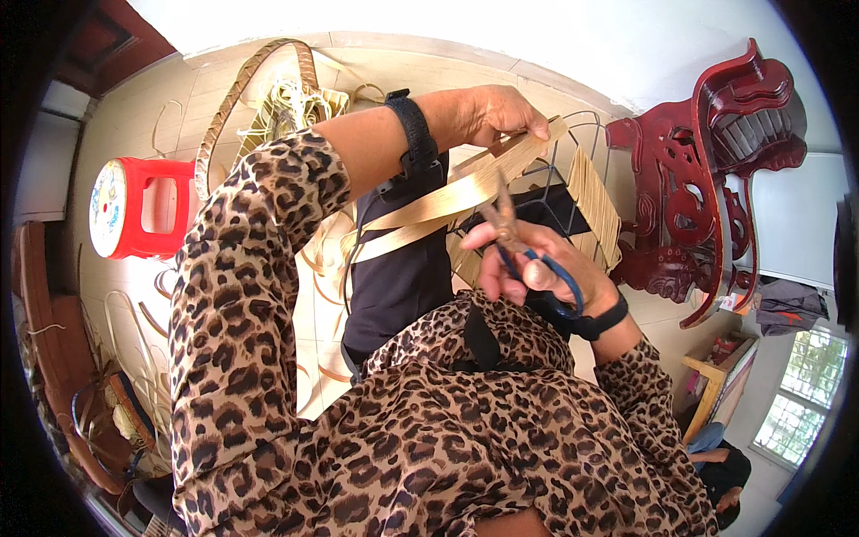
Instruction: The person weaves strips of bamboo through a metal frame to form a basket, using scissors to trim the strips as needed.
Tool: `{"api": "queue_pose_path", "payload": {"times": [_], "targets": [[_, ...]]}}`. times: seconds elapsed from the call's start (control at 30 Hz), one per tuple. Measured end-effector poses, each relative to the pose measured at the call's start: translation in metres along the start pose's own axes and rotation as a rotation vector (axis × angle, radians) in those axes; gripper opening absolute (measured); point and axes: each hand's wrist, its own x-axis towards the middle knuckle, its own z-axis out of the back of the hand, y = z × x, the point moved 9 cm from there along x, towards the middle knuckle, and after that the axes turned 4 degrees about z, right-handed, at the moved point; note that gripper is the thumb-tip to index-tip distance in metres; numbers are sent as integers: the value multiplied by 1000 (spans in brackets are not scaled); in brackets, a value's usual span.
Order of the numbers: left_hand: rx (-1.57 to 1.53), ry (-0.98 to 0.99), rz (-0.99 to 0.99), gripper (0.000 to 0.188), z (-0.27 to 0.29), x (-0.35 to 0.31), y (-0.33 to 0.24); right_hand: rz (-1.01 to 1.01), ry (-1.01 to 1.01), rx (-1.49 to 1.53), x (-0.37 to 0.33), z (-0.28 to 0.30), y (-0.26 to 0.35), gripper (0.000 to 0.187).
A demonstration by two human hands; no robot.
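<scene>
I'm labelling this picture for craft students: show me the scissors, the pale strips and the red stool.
Scissors [506, 227]: head view, metal near the pivot.
Pale strips [438, 206]: head view, middle of the upper one.
Red stool [132, 208]: head view, red side beside the seat.

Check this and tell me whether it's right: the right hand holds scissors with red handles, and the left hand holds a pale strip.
Not quite: the head view shows dark blue handles, not red. The rest stands: the right hand holds the scissors, and the left hand holds a pale strip.
</scene>
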Motion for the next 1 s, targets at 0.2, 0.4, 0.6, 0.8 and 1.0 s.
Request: {"api": "queue_pose_path", "payload": {"times": [0.2, 0.4, 0.6, 0.8, 1.0], "targets": [[36, 46, -33, 19, -1, -6, -7, -21, 158, 115, 18, -24, -23, 67], [42, 57, 0, 25, -3, -2, -4, -41, 253, 3, 31, -42, -26, 64], [25, 87, -11, 24, 1, 0, -2, -60, 316, -151, 33, -56, -20, 61], [13, 9, -6, 23, 4, 1, -6, 35, 372, -406, 39, -69, -29, 60], [2, -47, -9, 26, 12, 4, -6, 162, 467, -622, 36, -87, -30, 58]]}}
